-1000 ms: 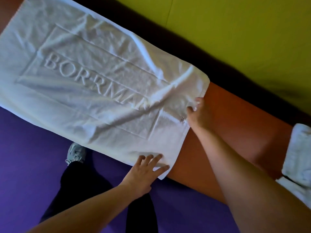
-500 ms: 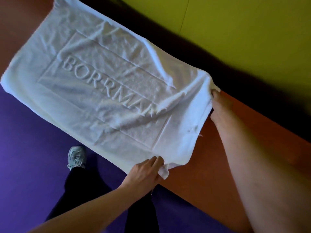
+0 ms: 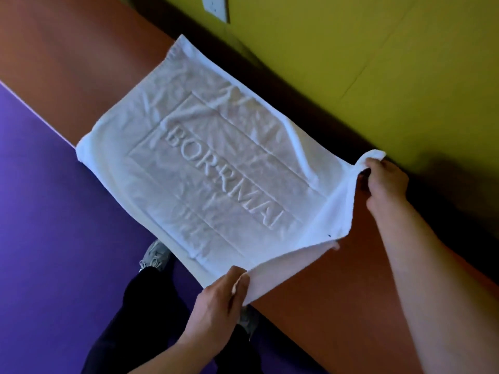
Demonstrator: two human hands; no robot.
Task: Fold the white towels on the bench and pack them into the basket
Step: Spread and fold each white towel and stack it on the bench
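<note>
Between both hands (image 3: 216, 300), towel (image 3: 216, 168) corners apparently lifted

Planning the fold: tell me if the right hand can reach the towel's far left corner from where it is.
Probably yes. The right hand pinches the near corner of the towel, and only flat cloth on the bench lies between it and the far corner, though that needs a long stretch.

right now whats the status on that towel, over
Left hand pinching towel's near corner, right hand gripping far corner. That end lifted off the bench. Nothing in the way.
</note>
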